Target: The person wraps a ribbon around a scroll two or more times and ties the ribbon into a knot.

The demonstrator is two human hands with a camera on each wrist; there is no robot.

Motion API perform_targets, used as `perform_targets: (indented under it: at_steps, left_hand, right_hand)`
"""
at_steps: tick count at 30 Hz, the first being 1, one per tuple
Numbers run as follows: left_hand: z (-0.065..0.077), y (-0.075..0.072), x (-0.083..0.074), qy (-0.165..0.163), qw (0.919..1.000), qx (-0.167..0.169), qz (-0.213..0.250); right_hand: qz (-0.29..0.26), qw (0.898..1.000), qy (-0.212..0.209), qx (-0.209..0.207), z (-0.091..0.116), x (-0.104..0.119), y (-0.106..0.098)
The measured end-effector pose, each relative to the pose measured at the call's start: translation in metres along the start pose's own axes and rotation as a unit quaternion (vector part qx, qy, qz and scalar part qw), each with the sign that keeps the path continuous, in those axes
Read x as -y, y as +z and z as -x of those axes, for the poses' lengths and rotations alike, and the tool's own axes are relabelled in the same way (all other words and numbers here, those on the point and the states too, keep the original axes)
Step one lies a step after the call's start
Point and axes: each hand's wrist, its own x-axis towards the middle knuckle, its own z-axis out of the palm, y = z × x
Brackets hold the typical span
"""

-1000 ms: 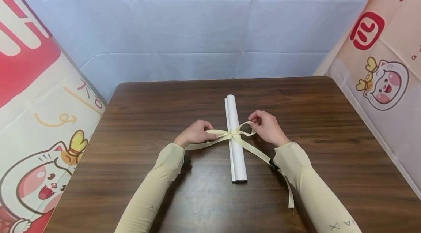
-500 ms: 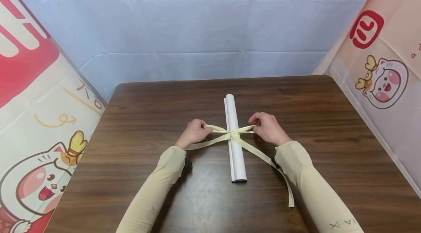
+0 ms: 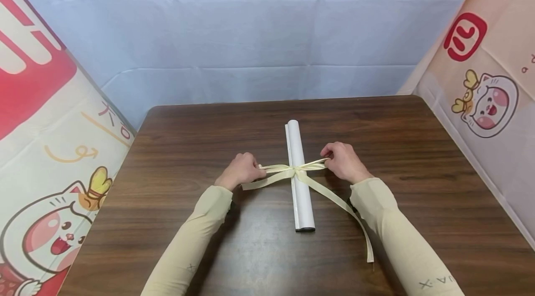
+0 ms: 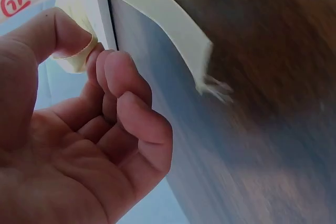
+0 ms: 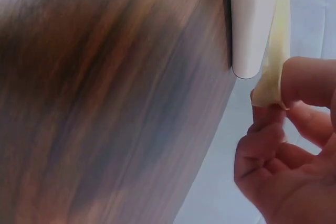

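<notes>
A white rolled tube (image 3: 302, 203), apparently rolled paper, lies lengthwise on the table. Round its middle runs a pale yellow ribbon (image 3: 330, 194), knotted on top with a loop out to each side. My left hand (image 3: 241, 170) pinches the left loop between thumb and fingers; the left wrist view shows the ribbon's frayed tail (image 4: 184, 45) hanging free beside it. On the other side my right hand (image 3: 346, 163) pinches the right loop (image 5: 272, 85). The longer right tail curves down over the table past the right sleeve. Both hands are apart from the tube.
The dark wood-grain table (image 3: 200, 133) has its far edge short of a pale cloth backdrop (image 3: 259, 36). Printed panels with cartoon cats (image 3: 489, 105) stand at the left and right sides.
Both hands have moved outward, drawing the loops narrower and tauter. The left tail's end now shows free beside the left hand. The tube has hardly moved.
</notes>
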Motion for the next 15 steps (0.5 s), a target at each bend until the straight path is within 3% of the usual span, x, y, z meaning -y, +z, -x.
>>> perform_targets:
  at_steps: [9,15]
  left_hand:
    - [0.000,-0.002,0.011,-0.003,0.9998,0.004,0.021]
    - [-0.001,-0.003,0.016,-0.007,0.9998,0.012,0.012]
  right_hand:
    - [-0.099,0.995,0.025,0.001,-0.002,-0.003,0.000]
    - [-0.028,0.999,0.003,0.015,-0.002,-0.007,0.000]
